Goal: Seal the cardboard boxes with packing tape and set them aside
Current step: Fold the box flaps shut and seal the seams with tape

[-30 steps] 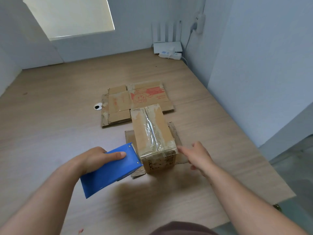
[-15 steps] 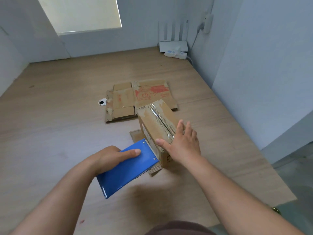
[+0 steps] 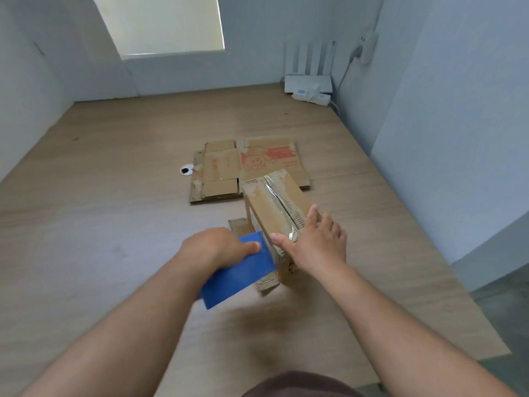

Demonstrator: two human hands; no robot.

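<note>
On the table point(image 3: 86, 253), right hand point(image 3: 317, 245) lies spread on taped box point(image 3: 272, 207); left hand point(image 3: 213, 247) grips blue dispenser point(image 3: 237, 277)

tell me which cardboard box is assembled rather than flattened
The taped box under the right hand; it stands up as a box, while the printed one behind it lies flat.

Wooden table point(image 3: 114, 253): flattened cardboard point(image 3: 249, 170), box point(image 3: 274, 204).

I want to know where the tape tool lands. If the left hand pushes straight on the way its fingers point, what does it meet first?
Probably the cardboard box: the left hand points right, and its blue dispenser already appears to touch the box's near side.
</note>
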